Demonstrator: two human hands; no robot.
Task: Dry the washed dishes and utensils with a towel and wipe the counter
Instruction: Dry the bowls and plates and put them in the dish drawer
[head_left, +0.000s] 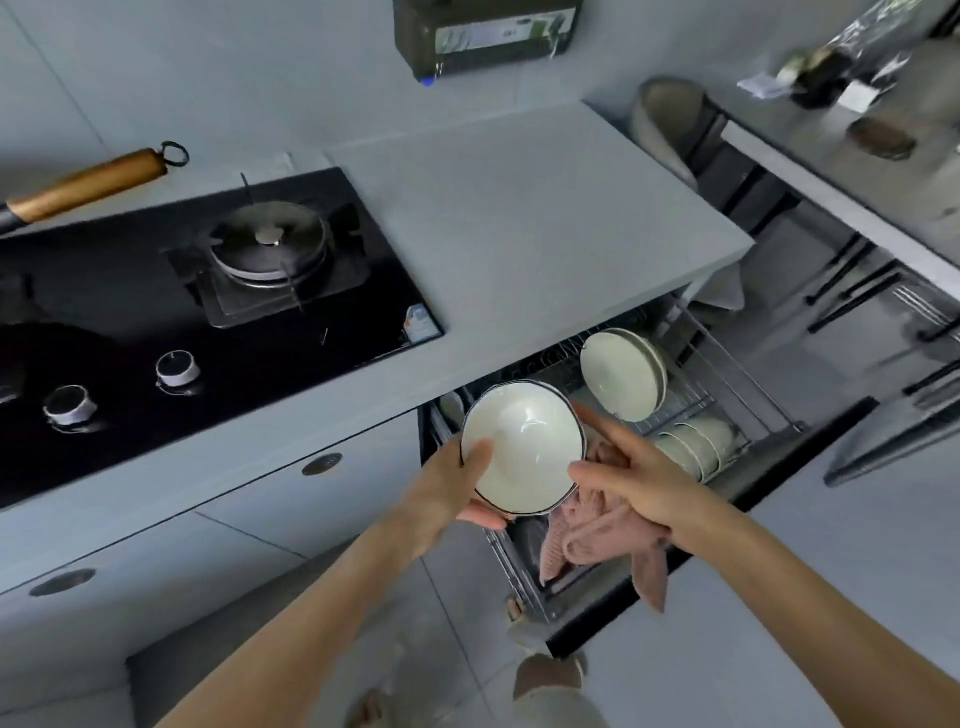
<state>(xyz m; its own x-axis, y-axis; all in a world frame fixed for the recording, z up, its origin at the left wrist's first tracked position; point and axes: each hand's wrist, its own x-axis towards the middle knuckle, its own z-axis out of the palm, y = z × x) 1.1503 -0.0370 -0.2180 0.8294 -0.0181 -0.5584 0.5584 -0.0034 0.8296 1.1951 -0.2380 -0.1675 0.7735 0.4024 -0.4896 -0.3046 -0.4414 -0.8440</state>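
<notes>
My left hand (457, 486) grips a white bowl with a dark rim (524, 447), thumb inside its near edge and fingers under it, tilted toward me over the pulled-out dish drawer (748, 493). My right hand (631, 470) holds a pink towel (597, 540) bunched under the palm, with index finger and thumb stretched toward the bowl's right rim. Part of the towel hangs down below the hand.
The drawer rack holds upright white plates (623, 374) and a row of small bowls (696, 447). The grey counter (519, 218) lies above it, with a black gas hob (208, 296) and knobs to the left. A wooden pan handle (88, 182) juts in at far left.
</notes>
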